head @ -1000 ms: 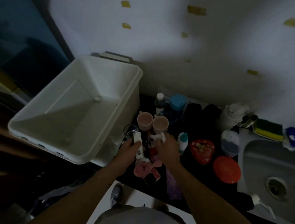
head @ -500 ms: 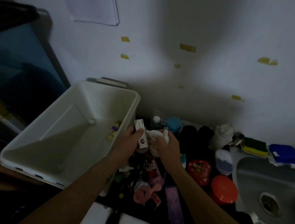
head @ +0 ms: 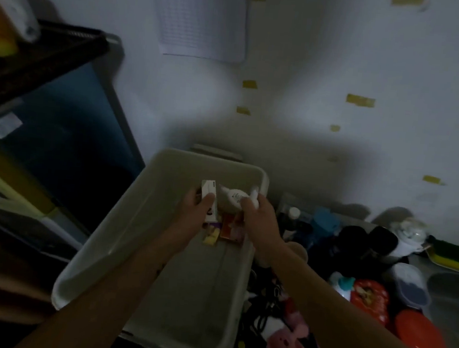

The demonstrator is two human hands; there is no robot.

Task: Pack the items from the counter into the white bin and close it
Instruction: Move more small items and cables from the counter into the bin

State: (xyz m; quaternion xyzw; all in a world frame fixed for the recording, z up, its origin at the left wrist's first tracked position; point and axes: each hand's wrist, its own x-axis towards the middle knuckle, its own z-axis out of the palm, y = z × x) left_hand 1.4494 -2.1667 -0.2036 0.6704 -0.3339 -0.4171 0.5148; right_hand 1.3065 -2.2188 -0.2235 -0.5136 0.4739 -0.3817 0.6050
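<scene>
The white bin (head: 123,236) stands open at the left of the counter. Both my hands are over its far half. My left hand (head: 194,209) grips a small white box (head: 209,193). My right hand (head: 257,218) holds a small white bottle (head: 233,197). Under the hands, a few small packets (head: 229,230) lie on the bin's floor. On the dark counter to the right remain a pink plush toy (head: 285,342), a red tin (head: 368,298), an orange lid (head: 419,340) and several bottles and jars.
A white lidded tub (head: 411,284) and a white kettle (head: 408,236) stand near a yellow-green sponge (head: 451,255) at the right edge. Two dark cups (head: 367,238) stand near the wall. A dark shelf unit (head: 46,130) rises at the left. The picture is dim and blurred.
Both hands have moved left from the counter to over the bin, carrying the white box and the white bottle. The camera has tilted upward.
</scene>
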